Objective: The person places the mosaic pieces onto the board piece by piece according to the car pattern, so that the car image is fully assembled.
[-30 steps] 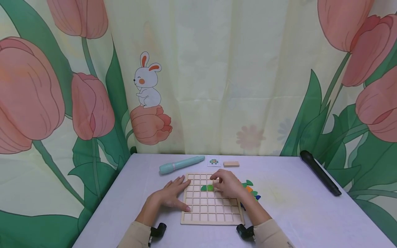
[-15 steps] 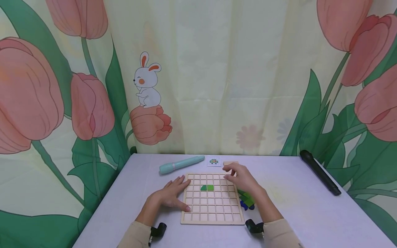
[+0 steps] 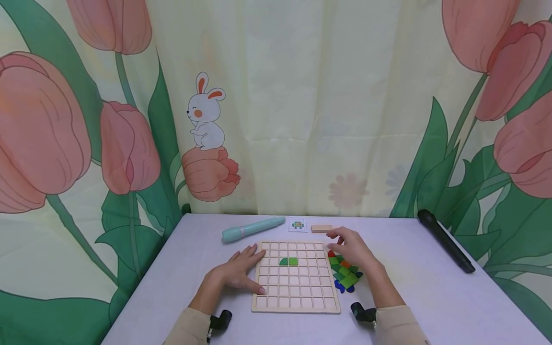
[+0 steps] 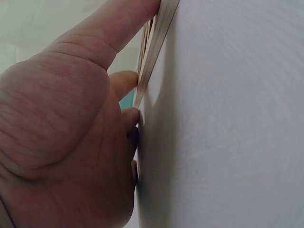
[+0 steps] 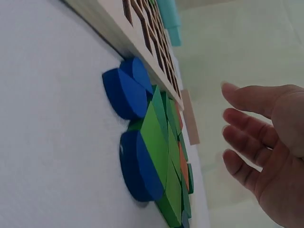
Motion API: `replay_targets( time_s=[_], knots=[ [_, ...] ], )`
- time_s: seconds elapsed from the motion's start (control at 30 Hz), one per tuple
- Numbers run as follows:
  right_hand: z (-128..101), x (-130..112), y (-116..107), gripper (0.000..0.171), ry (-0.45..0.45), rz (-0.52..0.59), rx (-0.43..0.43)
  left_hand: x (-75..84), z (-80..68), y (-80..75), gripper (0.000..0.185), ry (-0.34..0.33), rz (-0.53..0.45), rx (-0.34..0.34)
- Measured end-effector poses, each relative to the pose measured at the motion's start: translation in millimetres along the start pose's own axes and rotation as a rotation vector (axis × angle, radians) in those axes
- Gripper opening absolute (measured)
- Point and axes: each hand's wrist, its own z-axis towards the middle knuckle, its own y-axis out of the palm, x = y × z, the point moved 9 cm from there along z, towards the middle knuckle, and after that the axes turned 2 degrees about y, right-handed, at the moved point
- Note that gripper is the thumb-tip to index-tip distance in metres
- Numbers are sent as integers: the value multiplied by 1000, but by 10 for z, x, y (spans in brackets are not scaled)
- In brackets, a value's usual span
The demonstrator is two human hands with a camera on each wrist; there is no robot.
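Observation:
A wooden grid board (image 3: 295,282) lies flat on the table. Two pieces sit side by side in its cells: a dark green rounded piece (image 3: 283,261) and a light green square (image 3: 293,261). My left hand (image 3: 237,270) rests at the board's left edge, fingers spread, thumb and a fingertip touching the frame. Over the far right corner my right hand (image 3: 354,249) is raised, its fingers loosely bent and nothing between them. Below it is a pile of blocks in green, blue, orange and red; the right wrist view shows a blue block (image 5: 126,95) against the board's side.
Behind the board lie a teal tube-like object (image 3: 253,229), a small card (image 3: 297,224) with a coloured grid picture, and a plain wooden block (image 3: 321,229). A black rod (image 3: 446,241) lies along the table's right side. A tulip-print curtain hangs behind.
My right hand has left the cells near the green square and moved right to above the pile, uncovering the square and much of the blocks. My left hand stays put.

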Motion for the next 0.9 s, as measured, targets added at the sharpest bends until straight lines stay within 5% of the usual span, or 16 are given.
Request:
replay_targets(
  time_s=[0.23,0.9],
  knots=[
    [-7,276,-75,39,139,-22,-22,5,0,5,118,-5,4,1],
    [-89,553,-93,24,241,-14,-136,-19,7,20,119,-34,14,5]
  ],
)
